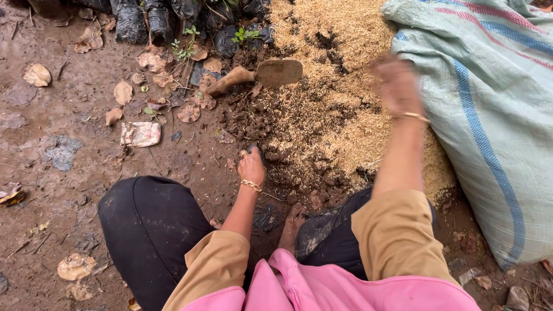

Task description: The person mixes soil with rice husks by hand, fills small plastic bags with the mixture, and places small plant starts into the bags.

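Fingers of the left hand (252, 167) are curling around a small dark object, possibly a black plastic bag (257, 151), low over the muddy ground (69, 115) right at the near edge of the husk pile (328, 86). A beaded bracelet is sitting at that wrist. The right hand (397, 85) is reaching out further, hanging blurred above the far right side of the pile, just beside the woven sack (489, 115); whether it is clenched or loose I cannot tell, though it is looking dusted with husk. A thin bangle is showing on that wrist.

Dark soil clods are lying mixed into the pale husks between the two hands. Beyond the left hand, a trowel (259, 75) with a wooden handle is resting on the pile's left edge, blade toward the husks. Filled black nursery bags (144, 20) are lining the top edge, with small green seedlings beside them. Dry leaves are lying scattered across the mud to the left. The person is crouching, knees in dark trousers framing both arms.
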